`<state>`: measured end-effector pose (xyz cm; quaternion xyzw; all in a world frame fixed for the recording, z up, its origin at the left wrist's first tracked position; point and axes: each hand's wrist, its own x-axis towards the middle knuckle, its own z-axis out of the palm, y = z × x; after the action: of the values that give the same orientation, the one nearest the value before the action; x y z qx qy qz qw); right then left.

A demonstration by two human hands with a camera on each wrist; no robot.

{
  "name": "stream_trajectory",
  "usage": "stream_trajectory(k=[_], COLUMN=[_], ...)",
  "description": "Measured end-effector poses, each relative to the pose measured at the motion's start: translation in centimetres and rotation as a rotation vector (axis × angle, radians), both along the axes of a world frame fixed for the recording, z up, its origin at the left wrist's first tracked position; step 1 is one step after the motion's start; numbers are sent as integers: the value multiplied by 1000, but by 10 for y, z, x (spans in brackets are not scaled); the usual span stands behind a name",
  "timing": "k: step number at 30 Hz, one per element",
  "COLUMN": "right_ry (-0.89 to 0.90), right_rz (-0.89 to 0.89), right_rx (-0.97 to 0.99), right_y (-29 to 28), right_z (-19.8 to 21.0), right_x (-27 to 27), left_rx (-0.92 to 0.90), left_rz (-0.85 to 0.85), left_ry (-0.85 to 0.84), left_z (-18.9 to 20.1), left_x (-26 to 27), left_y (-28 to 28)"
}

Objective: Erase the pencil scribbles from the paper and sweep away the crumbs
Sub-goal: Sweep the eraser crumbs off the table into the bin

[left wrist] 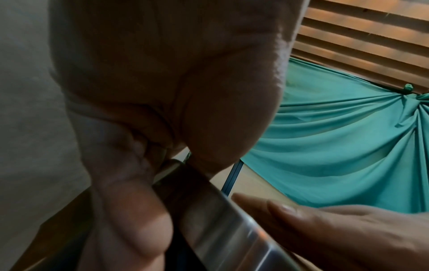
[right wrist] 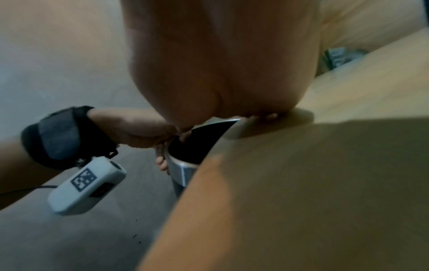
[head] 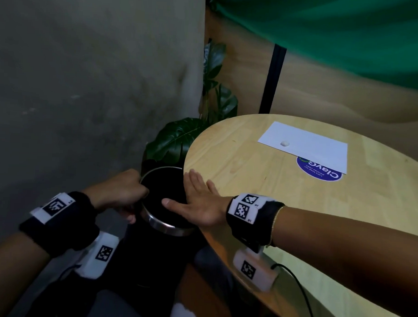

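- Paper (head: 305, 146) lies flat and white on the round wooden table (head: 249, 183), toward 1 o'clock in the head view, well apart from both hands. No pencil marks can be made out on it at this range.
- Table: its curved edge runs from 12 o'clock down to 5 o'clock, and the bare wood between the paper and the near edge shows no crumbs that can be made out.
- Bin (head: 163, 218), black with a shiny metal rim, stands against the table edge at about 7 o'clock from the paper, its open mouth just below the tabletop.
- Plant (head: 178, 138) with broad dark leaves stands behind the bin, at 11 o'clock from it, against the grey wall.
- Left hand (head: 124, 191) grips the bin's rim on its far left side, fingers curled over the metal band and the thumb against the outside; the left wrist view shows the band running between thumb and fingers.
- Right hand (head: 197, 200) lies flat with fingers straight at the table edge, palm down, fingers pointing toward 11 o'clock and the thumb reaching out over the bin's mouth. It holds nothing.
- Sticker (head: 321, 173), round and blue with white lettering, sits on the table partly under the paper's near edge.
- Eraser (head: 284, 143), 1 small white lump, rests on the paper near its left end.
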<state>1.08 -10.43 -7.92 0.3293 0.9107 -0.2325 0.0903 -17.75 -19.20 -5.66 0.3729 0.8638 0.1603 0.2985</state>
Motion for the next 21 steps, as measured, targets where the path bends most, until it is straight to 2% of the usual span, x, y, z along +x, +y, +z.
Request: stream_trajectory(k=[2, 4, 6, 8, 10, 13, 17, 19, 21], right_ry=[46, 57, 23, -60, -110, -97, -59, 48, 111], right_rz=[-16, -116, -254, -323, -274, -100, 127, 132, 85], right_rx=[31, 111, 164, 125, 106, 135, 0, -39, 23], right_y=[11, 24, 36, 41, 37, 13, -7, -3, 10], right_z=[6, 9, 7, 2, -3, -5, -2, 2, 7], right_x=[10, 26, 38, 44, 40, 24, 4, 2, 8], left_rx=[24, 20, 17, 21, 23, 17, -37, -26, -40], left_rz=[33, 33, 30, 30, 33, 41, -15, -30, -46], left_ry=[23, 13, 10, 0, -5, -4, -70, -62, -40], left_z=[-2, -1, -1, -1, -2, -3, 4, 6, 5], left_x=[1, 4, 3, 3, 3, -1, -3, -4, -4], left_y=[0, 0, -1, 0, 0, 2, 1, 0, 1])
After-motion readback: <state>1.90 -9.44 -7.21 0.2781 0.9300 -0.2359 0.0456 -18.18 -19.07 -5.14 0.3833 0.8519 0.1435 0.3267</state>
